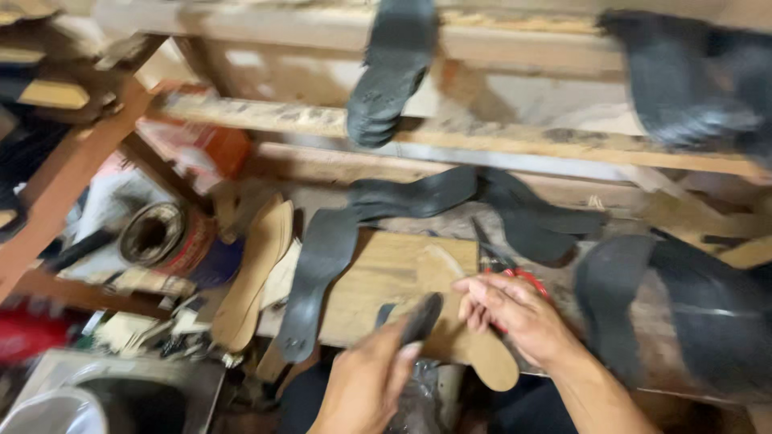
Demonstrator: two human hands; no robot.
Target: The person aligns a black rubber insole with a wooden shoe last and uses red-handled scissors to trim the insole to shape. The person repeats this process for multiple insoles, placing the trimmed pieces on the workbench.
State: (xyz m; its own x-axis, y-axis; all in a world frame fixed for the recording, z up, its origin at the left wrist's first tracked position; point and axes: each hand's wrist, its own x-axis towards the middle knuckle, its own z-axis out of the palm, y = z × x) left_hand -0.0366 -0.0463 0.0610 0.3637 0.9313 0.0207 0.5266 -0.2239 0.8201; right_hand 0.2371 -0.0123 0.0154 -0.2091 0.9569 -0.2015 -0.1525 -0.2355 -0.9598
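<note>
My left hand (366,382) grips a small dark tool or piece (420,317) that points up toward a tan shoe insole (474,345) on a wooden board (386,281). My right hand (515,313) rests on that tan insole, fingers curled over it, just beside red-handled scissors (515,269). A long black sole piece (318,277) lies along the board's left side. The picture is blurred, so the dark thing's kind is unclear.
Black rubber soles (531,213) lie behind the board, and larger black sheets (683,297) to the right. A stack of soles (390,72) hangs off the wooden shelf above. Tan insoles (257,269), a tape roll (153,233) and clutter fill the left.
</note>
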